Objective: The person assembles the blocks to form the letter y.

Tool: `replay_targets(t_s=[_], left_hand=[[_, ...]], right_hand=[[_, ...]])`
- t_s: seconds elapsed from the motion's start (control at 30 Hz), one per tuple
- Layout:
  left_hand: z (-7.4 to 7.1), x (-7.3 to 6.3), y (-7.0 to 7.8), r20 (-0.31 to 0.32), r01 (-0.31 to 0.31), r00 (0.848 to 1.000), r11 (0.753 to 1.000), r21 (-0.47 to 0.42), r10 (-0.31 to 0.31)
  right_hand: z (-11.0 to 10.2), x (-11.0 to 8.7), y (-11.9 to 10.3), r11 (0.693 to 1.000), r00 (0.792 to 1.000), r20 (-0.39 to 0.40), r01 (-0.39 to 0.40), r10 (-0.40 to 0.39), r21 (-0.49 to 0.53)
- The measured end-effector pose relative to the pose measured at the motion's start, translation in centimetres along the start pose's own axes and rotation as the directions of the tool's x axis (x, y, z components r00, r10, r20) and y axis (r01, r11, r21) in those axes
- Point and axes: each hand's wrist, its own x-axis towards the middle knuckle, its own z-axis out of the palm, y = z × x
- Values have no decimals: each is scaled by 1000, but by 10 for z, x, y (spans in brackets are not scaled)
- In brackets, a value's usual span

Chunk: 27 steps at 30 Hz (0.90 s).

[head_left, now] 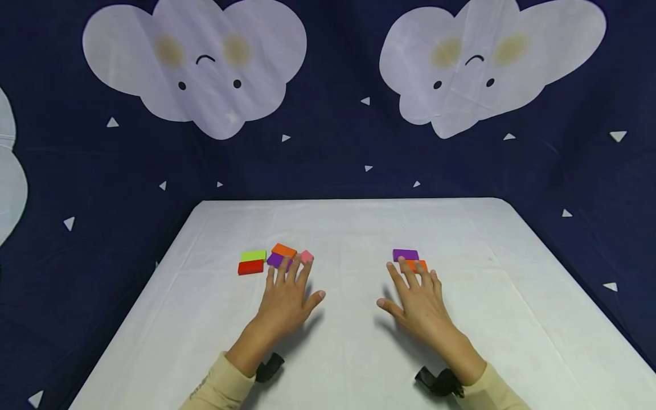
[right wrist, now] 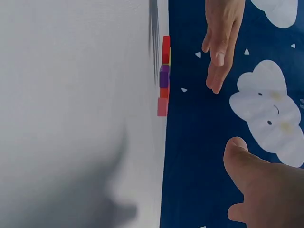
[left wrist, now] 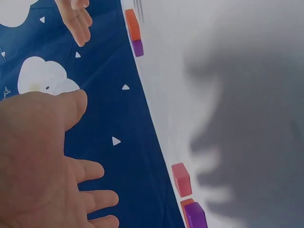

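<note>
My left hand (head_left: 284,302) hovers palm down above the table with its fingers spread, holding nothing. Past its fingertips lie a purple block (head_left: 275,260), an orange block (head_left: 284,250) and a pink block (head_left: 307,256), with the fingers partly covering them in the head view. Just left of these, a lime green block (head_left: 253,256) lies behind a red block (head_left: 250,267). My right hand (head_left: 422,307) is likewise raised, fingers apart, with nothing in it. Near its fingertips are another purple block (head_left: 405,255) and a second orange block (head_left: 420,266), the latter partly hidden. Both wrist views show a gap between hands and table.
A white cloth covers the table (head_left: 348,341). Behind it hangs a dark blue curtain (head_left: 328,165) with white clouds and small triangles. Each wrist carries a black camera strap, and shadows of the hands fall on the cloth.
</note>
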Motion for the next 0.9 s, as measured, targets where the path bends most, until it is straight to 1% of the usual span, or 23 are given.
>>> replay_targets(t_s=[0.17, 0.33, 0.5, 0.7, 0.9], left_hand=[[-2, 5, -5, -10, 1, 1000, 1000, -7, -1], [-1, 12, -11, -11, -3, 1000, 1000, -5, 3], [1, 19, -16, -4, -4, 1000, 1000, -24, 4], [1, 28, -23, 13, -8, 1000, 997, -73, 9], [3, 34, -29, -34, -31, 999, 992, -123, 27]], right_hand=[[-2, 3, 4, 999, 1000, -11, 0, 1, 33], [-2, 6, 9, 998, 1000, -23, 4, -2, 58], [-2, 7, 12, 997, 999, -35, 10, -7, 73], [0, 7, 16, 996, 999, -38, 1, 3, 87], [1, 9, 20, 994, 999, -53, 0, 6, 111]])
